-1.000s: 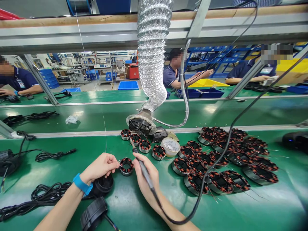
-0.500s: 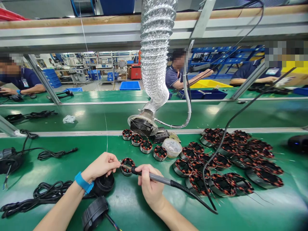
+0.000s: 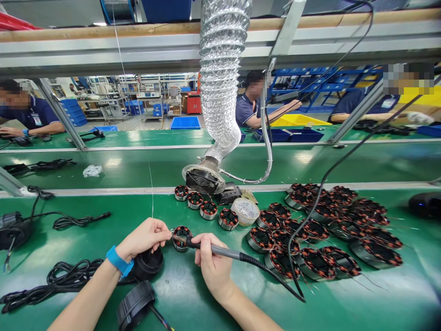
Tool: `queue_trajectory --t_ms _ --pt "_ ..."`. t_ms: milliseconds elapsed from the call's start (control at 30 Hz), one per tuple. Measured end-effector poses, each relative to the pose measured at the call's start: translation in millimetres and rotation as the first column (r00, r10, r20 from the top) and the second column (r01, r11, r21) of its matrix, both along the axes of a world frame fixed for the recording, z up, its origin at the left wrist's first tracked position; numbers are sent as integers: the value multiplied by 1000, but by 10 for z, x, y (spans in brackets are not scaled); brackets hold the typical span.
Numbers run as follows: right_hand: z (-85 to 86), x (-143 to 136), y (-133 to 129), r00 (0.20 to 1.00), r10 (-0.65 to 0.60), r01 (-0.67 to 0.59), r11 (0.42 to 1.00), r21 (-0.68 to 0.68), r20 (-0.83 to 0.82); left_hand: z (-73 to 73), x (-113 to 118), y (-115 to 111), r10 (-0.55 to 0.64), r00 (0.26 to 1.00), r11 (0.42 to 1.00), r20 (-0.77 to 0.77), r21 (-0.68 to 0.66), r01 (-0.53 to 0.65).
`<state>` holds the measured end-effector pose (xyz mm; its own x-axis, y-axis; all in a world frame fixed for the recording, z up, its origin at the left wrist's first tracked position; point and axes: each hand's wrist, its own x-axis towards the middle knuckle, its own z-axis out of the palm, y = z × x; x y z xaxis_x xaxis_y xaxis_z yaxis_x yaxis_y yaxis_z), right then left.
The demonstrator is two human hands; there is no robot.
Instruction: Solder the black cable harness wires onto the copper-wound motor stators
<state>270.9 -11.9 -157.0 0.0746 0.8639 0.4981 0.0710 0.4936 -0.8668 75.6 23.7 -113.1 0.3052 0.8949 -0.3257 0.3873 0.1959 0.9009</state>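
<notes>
My right hand (image 3: 214, 264) is wrapped round a grey soldering iron (image 3: 225, 251), whose tip points left over a round motor stator (image 3: 181, 239) with copper windings. At the stator's left edge, my left hand (image 3: 151, 235), with a blue band on its wrist, pinches a thin solder wire (image 3: 151, 188) that hangs down from above. The fingertips and the iron's tip are close together; whether they touch the same wire end is too small to tell. Beneath my left hand sits a black round housing (image 3: 149, 264).
Several stators (image 3: 317, 264) cover the right side, crossed by the iron's black cable (image 3: 322, 188). A fume fan (image 3: 204, 178) hangs beyond my hands, near a round tub (image 3: 245, 211). Black cables (image 3: 74, 276) and another housing (image 3: 135, 305) lie front left. Three people work opposite.
The soldering iron and my right hand have shifted slightly left. My left hand stays nearly still. Across the bench, a gloved hand at the right has moved.
</notes>
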Motion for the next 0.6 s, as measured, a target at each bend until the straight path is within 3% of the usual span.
queue_trajectory --t_ms 233,600 --pt "-19 13 28 996 -44 40 998 -42 -79 11 4 -12 0 1000 1000 -8 -2 0" --pt "25 30 62 998 -45 47 998 -30 46 24 6 -2 -3 1000 1000 1 1 3"
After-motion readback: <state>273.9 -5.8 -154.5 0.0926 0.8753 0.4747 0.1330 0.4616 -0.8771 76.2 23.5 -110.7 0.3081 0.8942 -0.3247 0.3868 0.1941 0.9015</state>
